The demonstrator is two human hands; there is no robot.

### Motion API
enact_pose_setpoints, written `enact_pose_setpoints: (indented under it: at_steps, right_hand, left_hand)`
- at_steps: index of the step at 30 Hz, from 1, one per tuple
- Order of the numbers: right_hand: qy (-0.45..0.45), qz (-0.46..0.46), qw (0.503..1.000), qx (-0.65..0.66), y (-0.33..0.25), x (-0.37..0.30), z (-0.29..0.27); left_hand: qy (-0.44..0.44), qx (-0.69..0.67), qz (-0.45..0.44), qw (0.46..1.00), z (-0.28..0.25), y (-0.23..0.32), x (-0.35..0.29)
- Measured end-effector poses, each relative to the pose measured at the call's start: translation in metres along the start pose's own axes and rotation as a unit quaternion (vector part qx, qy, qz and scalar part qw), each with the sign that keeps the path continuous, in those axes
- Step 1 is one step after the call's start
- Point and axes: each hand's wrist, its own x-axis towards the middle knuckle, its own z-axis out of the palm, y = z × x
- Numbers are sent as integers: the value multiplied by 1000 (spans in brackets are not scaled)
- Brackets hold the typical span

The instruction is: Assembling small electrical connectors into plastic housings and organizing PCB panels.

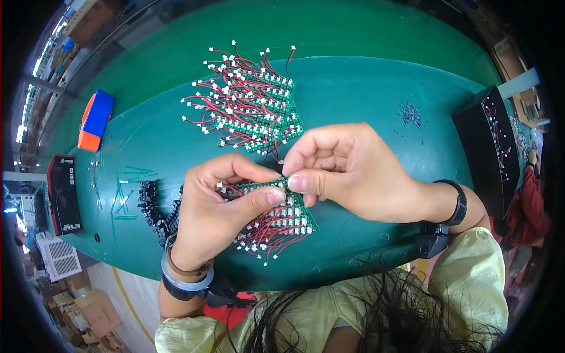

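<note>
A green circuit board panel (300, 222) lies near me, with rows of white connectors and red-and-black wires hanging off its near side. My left hand (219, 206) pinches the panel's far edge between thumb and forefinger. My right hand (356, 170) is closed right beside it, thumb against forefinger at the panel's far corner; whatever lies between those fingertips is hidden or too small to name. Beyond both hands rests a larger group of similar wired circuit boards (259, 112), their white plugs pointing up and left.
Black parts (154, 215) are heaped by my left wrist, near thin green strips (123, 200). Small dark pieces (410, 115) lie at right. A black bin (479, 147) with wired parts stands at the right edge. At left are a blue-and-orange object (96, 120) and a black box (63, 194).
</note>
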Motion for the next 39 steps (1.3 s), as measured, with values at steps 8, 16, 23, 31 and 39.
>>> enact_pose_setpoints:
  at_steps: [8,16,23,31,39]
  right_hand:
    - [-79,36,994,64,7,4,-6]
    - [37,-67,995,-68,18,-1,4]
    - [78,-295,853,-424,15,-7,6]
    - [13,-149,923,-355,8,-3,-2]
    - [-103,-307,833,-448,-17,-6,-18]
  left_hand:
    - [-83,-108,-46,990,-11,-6,4]
    - [36,13,-14,999,8,-4,0]
    - [84,-48,-24,995,10,-13,0]
    - [71,-89,-12,993,5,-10,-3]
    - [-17,-187,-116,975,-19,-10,-2]
